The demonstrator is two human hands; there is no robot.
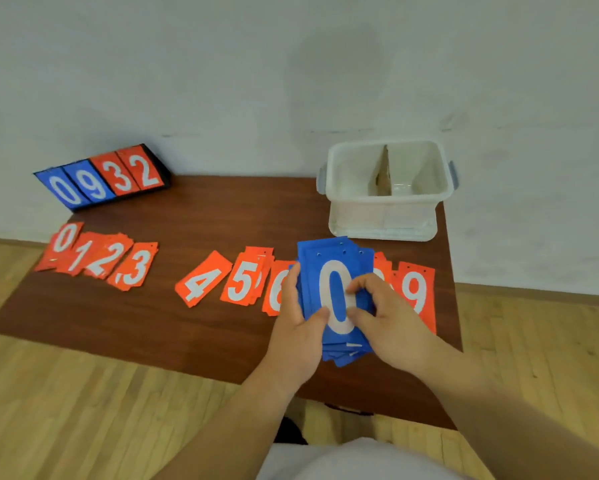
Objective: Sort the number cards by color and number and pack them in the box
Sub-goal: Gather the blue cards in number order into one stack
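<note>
In the head view, your left hand [300, 327] cups the blue card stack [338, 299] from its left edge, thumb pressed on the face of the top card, which shows a white 0. Your right hand [384, 317] closes on the same stack from the right, fingertips [355, 289] pinching the top card near the middle of the numeral. The stack is held above the table [187, 323], in front of the box [384, 192] and nearer to you than it.

The box is a clear plastic tub with a cardboard divider standing inside; it sits at the table's far right corner.

Left of the box and nearer to you, red cards lie in a row in small piles: 0 [64, 239], 1 [79, 256], 2 [109, 259], 3 [135, 268], then a gap, then 4 [202, 280], 5 [244, 282] and 6 [277, 289], the last partly behind your left hand. The red 9 [416, 292] lies directly in front of the box, beside your right hand; the piles between 6 and 9 are hidden by the stack.

Far left of the box, a flip scoreboard [104, 178] stands at the table's back edge, reading blue 0 9, red 3 2
</note>
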